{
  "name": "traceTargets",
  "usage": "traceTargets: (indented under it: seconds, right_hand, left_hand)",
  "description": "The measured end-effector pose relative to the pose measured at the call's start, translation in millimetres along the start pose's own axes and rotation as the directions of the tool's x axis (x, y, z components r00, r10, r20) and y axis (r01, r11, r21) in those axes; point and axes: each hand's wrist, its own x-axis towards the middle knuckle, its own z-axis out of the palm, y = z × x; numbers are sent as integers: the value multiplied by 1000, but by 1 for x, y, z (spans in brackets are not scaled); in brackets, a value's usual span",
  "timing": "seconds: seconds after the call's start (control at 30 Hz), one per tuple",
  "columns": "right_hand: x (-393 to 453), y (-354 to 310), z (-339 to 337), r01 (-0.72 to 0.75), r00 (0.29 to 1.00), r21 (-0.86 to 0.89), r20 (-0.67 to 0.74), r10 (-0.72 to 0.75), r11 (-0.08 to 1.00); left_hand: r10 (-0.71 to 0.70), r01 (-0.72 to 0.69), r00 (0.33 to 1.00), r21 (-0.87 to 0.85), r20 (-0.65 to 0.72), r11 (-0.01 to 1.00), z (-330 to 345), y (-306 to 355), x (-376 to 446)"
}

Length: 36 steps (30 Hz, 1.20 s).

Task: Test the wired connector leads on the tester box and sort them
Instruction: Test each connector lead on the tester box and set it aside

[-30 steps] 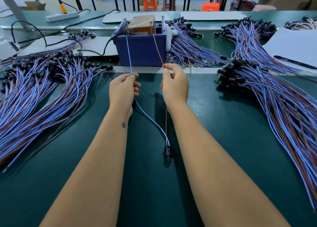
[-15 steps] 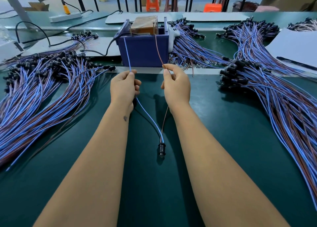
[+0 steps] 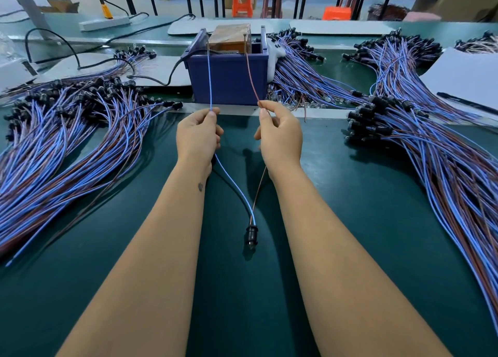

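Lead: one two-wire lead, a blue wire [image 3: 210, 82] and a brown wire [image 3: 251, 79], joined at a black connector [image 3: 251, 234].
Long axis: runs near to far, from the connector close to the person up to the blue box [image 3: 229, 82] at the far edge of the green mat [image 3: 350, 222].
Pointing: the connector's free end points toward the person; the two loose wire ends point away, up over the box's front wall toward its top.
Spread: the wires sit together at the connector and fan apart into a narrow V, blue on the left, brown on the right.
Connector position: between the two forearms, nearer the person than both hands; whether it touches the mat cannot be told.
Left hand [image 3: 198, 138]: fingers curled, thumb and forefinger pinching the blue wire, which passes through the fist and out below the wrist.
Right hand [image 3: 280, 138]: thumb and forefinger pinching the brown wire, other fingers loosely curled.
Hands: side by side, apart, just in front of the box.
Left pile [image 3: 67, 130]: many blue and brown leads fanned on the mat.
Right pile [image 3: 431, 141]: another large fan of leads, well apart from the hands.
Behind the box: a third bunch of leads [image 3: 301, 79].
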Motion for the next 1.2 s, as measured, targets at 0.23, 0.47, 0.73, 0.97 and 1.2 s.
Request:
traceTargets:
  seconds: [0.23, 0.47, 0.73, 0.97, 1.2]
  right_hand:
    - [-1, 0, 0, 2, 1000, 1, 3, -2, 1000]
    - [-1, -1, 0, 5, 1000, 5, -3, -5, 1000]
    - [-1, -1, -1, -18, 999, 64, -48, 21, 998]
    - [-1, -1, -1, -41, 998, 55, -50, 44, 998]
    - [-1, -2, -2, -35, 998, 50, -49, 37, 998]
  left_hand:
    - [-26, 28, 999, 48, -37, 998, 4, 2, 1]
    - [-25, 27, 998, 53, -52, 998, 4, 2, 0]
    - [-28, 31, 998, 53, -58, 998, 5, 3, -1]
    - [-48, 52, 998, 76, -47, 996, 5, 3, 3]
    - [-72, 75, 995, 53, -69, 996, 6, 4, 5]
